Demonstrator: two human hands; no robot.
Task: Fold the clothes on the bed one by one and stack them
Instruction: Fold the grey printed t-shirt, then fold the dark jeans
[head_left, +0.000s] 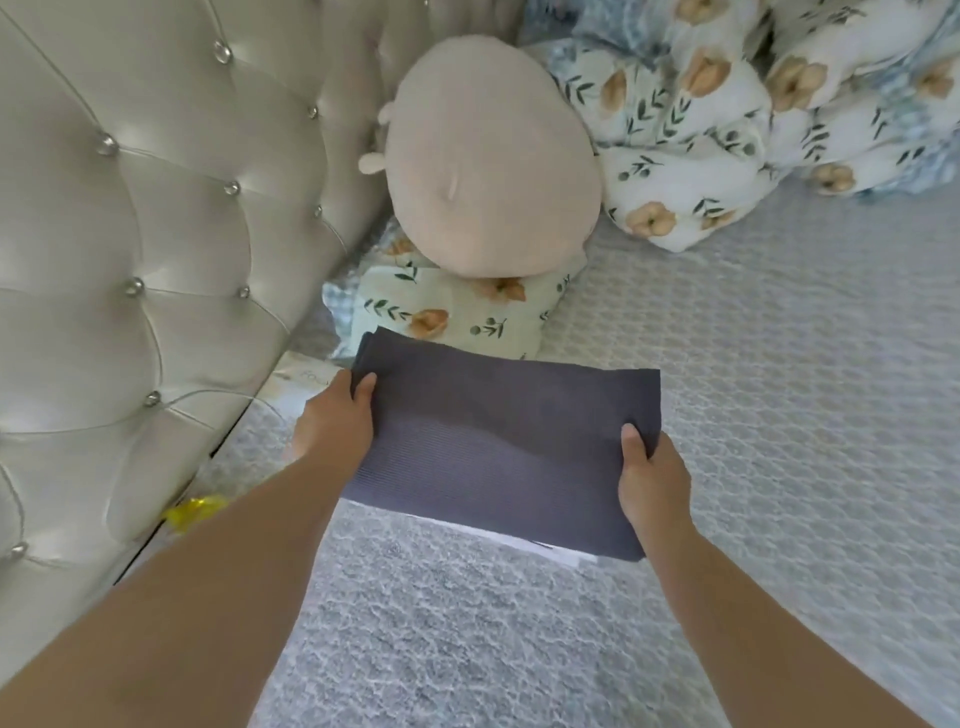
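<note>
A view from above looks down at two bare forearms reaching out over a bed (779, 364) covered in a pale grey-blue textured sheet. Both hands hold a folded dark grey ribbed garment (498, 447), a flat rectangle lying near the bed's left edge, close to the head end.

The left hand (335, 421) takes the garment's left side near its far corner: the thumb lies on top and the fingers curl under the cloth, a pinching grip. The right hand (655, 480) takes the right side the same way, thumb pressed on top, fingers hidden beneath.

Under the garment's near edge a thin strip of white fabric (524, 543) shows; it may be another folded piece below, though too little is visible to be sure.

Just beyond the garment's far edge sits a floral pillow (457, 317), pale green with orange flowers, and on it rests a round beige plush cushion (488, 166). A bunched floral quilt (727, 130) fills the bed's far right corner. A cream tufted headboard (156, 208) with shiny buttons runs along the left side. A small yellow object (200, 512) lies at the bed's left edge beside the left forearm.
</note>
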